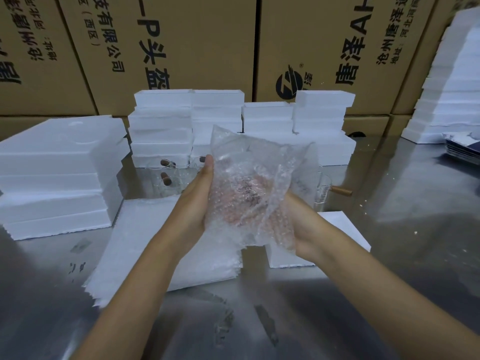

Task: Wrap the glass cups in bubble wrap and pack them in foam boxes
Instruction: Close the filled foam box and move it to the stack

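Both my hands hold a crumpled bundle of bubble wrap point(249, 183) above the steel table. My left hand point(200, 196) cups its left side, thumb up along the wrap. My right hand point(296, 227) grips it from below right, fingers hidden behind the wrap. Something dark and pinkish shows blurred inside; the cup itself is not clearly visible. A stack of bubble wrap sheets point(155, 242) lies under my left forearm. A foam box point(335, 224) sits under my right wrist. Glass cups with wooden handles stand behind: several at left point(168, 175), one at right point(324, 188).
Stacks of white foam boxes stand at left point(59, 178), centre back point(187, 126), back right point(322, 118) and far right point(446, 87). Cardboard cartons point(181, 48) wall off the back. Dark flat items point(465, 149) lie at the right edge of the steel table point(389, 281).
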